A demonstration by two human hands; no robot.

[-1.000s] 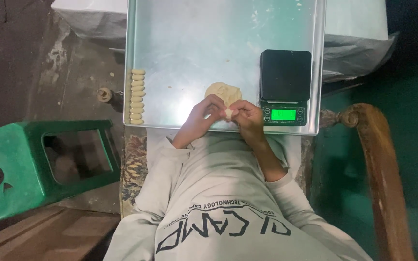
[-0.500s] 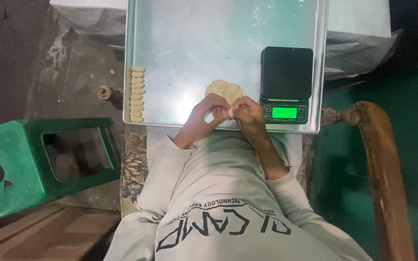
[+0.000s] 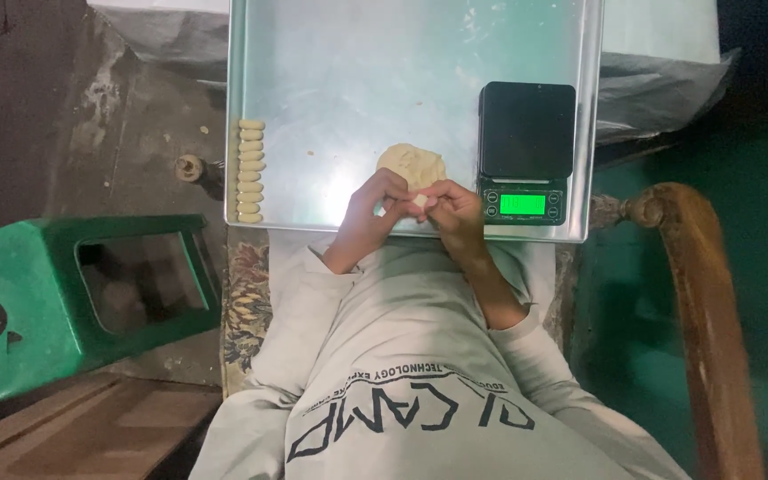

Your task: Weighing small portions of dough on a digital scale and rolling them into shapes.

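A large metal tray [image 3: 340,80] lies before me. A pale lump of dough [image 3: 411,164] rests on it near the front edge. Just in front of the lump, my left hand [image 3: 373,206] and my right hand [image 3: 452,210] meet, pinching a small piece of dough [image 3: 420,201] between their fingertips. Along the tray's left edge lies a column of several small shaped dough pieces [image 3: 250,171]. A black digital scale [image 3: 526,151] with a lit green display sits on the tray's right side, with nothing on its platform.
A green plastic stool [image 3: 73,293] lies at the left on a dark floor. A wooden chair arm [image 3: 695,293] curves down the right. Plastic-wrapped bundles [image 3: 660,89] sit beyond the tray's right side. My grey shirt fills the lower middle.
Both hands stay together at the tray's front edge, their fingers working the small dough piece. Tray, scale and dough row have not moved.
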